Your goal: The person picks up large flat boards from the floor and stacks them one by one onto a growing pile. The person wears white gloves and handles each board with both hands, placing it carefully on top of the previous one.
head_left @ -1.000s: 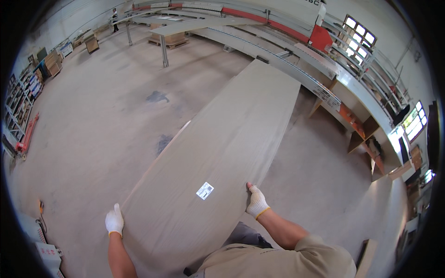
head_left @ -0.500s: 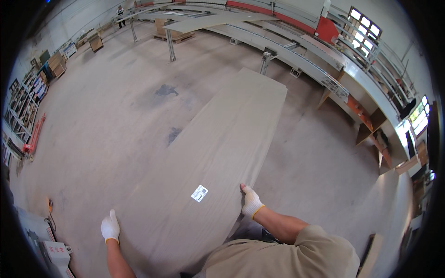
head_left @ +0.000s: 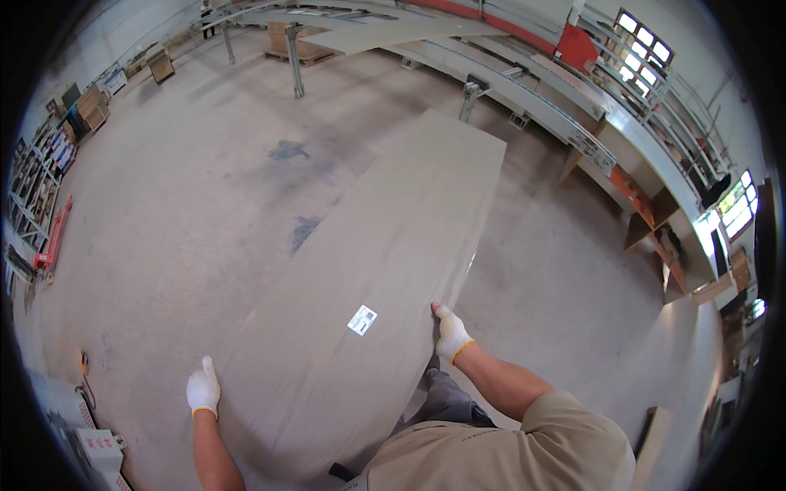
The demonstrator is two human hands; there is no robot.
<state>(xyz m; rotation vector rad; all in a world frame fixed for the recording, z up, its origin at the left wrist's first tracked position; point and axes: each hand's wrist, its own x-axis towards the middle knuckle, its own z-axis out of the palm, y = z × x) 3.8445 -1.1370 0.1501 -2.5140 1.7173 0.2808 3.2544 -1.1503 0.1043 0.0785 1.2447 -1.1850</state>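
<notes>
A long, greyish-brown wood-grain board (head_left: pixel 393 221) stretches away from my body, flat side up, its colour close to the floor's. On its near part sits a small white label (head_left: pixel 362 320). My right hand (head_left: pixel 453 335), in a white knitted glove with a yellow cuff, grips the right edge, thumb on top and fingers hidden underneath. At the left edge is my left hand (head_left: pixel 204 388), gloved alike, thumb pointing forward along the board; its other fingers are curled and mostly hidden. The board's left edge blurs into the floor near that hand.
A long roller conveyor line (head_left: pixel 491 86) curves across the back and right, with another panel (head_left: pixel 393 34) on it. Wooden shelving (head_left: pixel 655 221) stands at right. A red pallet jack (head_left: pixel 56 233) and racks are at far left, a grey machine (head_left: pixel 98 450) at lower left.
The board's near part and both hands have shifted slightly forward and to the right in view. My trouser leg shows more beneath my right arm. Both hands keep their hold.
</notes>
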